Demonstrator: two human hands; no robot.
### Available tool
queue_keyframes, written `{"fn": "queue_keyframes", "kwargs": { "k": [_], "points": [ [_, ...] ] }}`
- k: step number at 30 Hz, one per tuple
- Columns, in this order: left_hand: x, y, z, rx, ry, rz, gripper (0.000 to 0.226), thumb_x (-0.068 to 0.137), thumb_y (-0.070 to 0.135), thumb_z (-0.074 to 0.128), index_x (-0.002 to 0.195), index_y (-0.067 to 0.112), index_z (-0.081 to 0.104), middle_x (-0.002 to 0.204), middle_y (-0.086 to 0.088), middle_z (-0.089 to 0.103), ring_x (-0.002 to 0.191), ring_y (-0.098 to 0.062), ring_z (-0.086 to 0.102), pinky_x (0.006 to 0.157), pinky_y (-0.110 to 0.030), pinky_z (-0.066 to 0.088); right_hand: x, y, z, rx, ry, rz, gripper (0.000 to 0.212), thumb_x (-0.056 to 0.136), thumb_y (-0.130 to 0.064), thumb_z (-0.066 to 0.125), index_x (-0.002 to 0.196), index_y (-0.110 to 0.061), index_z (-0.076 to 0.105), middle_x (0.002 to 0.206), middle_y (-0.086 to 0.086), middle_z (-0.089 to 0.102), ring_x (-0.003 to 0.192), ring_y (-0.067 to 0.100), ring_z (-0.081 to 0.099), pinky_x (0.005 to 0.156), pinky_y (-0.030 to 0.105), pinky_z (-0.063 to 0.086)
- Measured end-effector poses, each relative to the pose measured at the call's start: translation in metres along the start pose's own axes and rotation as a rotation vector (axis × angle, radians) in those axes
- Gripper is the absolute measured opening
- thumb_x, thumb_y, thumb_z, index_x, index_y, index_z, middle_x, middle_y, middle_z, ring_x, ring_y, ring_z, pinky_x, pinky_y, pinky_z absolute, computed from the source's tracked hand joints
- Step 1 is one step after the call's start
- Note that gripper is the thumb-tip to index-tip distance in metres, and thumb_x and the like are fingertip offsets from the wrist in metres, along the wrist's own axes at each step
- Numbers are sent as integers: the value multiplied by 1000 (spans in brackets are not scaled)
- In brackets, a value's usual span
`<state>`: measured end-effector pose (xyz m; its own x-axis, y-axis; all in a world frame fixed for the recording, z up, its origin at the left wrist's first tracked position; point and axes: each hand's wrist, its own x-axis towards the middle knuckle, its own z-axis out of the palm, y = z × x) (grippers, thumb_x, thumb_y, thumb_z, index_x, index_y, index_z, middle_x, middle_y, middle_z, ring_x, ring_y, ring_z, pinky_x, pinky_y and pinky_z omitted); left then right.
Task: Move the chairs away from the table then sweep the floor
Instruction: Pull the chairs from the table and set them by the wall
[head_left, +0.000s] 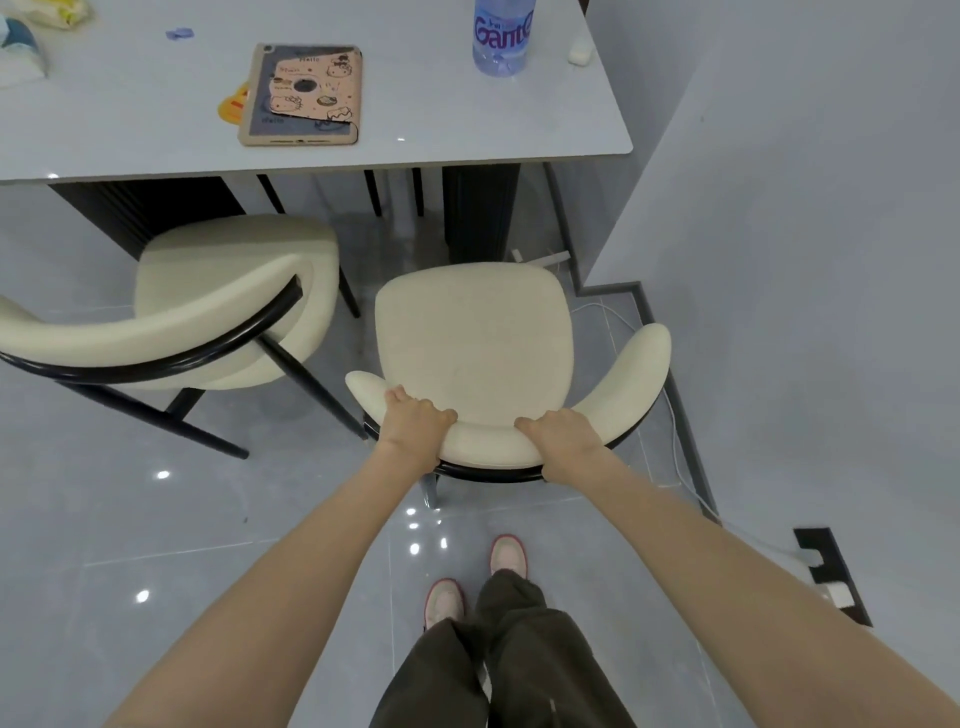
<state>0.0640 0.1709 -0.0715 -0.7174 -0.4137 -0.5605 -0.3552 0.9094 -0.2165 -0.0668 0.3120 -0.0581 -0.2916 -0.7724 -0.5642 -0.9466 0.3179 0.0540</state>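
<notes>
A cream chair (475, 343) with a curved padded backrest and black frame stands in front of me, its seat clear of the grey table (441, 124). My left hand (413, 422) grips the backrest's left part, fingers curled over its top. My right hand (563, 434) grips the backrest's right part the same way. A second cream chair (228, 291) stands to the left, its seat partly under the table edge. The glossy grey tiled floor (208, 519) spreads around both chairs.
On the table lie a tablet in a cartoon case (304, 93), a water bottle (501, 36) and a small white case (581, 52). A grey wall (805, 234) runs close on the right, with a white cable (680, 447) along its base. My feet (475, 577) stand behind the chair.
</notes>
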Motion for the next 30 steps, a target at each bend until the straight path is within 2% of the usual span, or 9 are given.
{"fn": "queue_keyframes", "kwargs": {
  "k": [3,9,15,22,27,30],
  "points": [
    [-17,15,7,-3,3,-9,49,83,32,63,129,27,48,119,-6,61,121,-41,45,102,-43,31,-19,-3,10,-15,5,-11,48,81,-8,61,126,-13,47,114,11,63,104,29,60,71,28,34],
    [-49,54,18,-37,6,-55,49,82,35,64,128,26,48,116,-4,62,116,-37,49,99,-41,33,-55,3,33,-34,11,-61,48,80,-9,61,126,-14,48,115,10,62,105,29,60,71,28,34],
    [-84,113,32,-74,-6,-155,48,81,34,63,126,28,49,116,-4,61,113,-36,50,98,-41,33,-94,21,60,-82,6,-130,46,80,-9,62,124,-14,50,117,10,62,109,28,59,79,30,42],
    [-121,169,42,-127,6,-205,44,79,44,65,117,27,52,107,-1,64,99,-29,58,84,-35,38,-133,39,89,-136,5,-209,45,80,-9,62,123,-16,53,118,8,62,111,27,59,85,30,44],
    [-148,208,46,-153,37,-193,42,76,49,65,108,24,55,98,0,67,90,-25,64,69,-31,32,-160,50,111,-169,-10,-241,44,80,-11,64,122,-17,54,118,8,62,111,26,59,86,29,44],
    [-166,229,46,-165,47,-196,45,75,52,65,107,21,57,99,0,68,91,-24,65,66,-30,30,-178,54,125,-177,-13,-237,42,81,-11,62,121,-18,54,117,7,63,110,26,60,87,29,43]
  ]
}}
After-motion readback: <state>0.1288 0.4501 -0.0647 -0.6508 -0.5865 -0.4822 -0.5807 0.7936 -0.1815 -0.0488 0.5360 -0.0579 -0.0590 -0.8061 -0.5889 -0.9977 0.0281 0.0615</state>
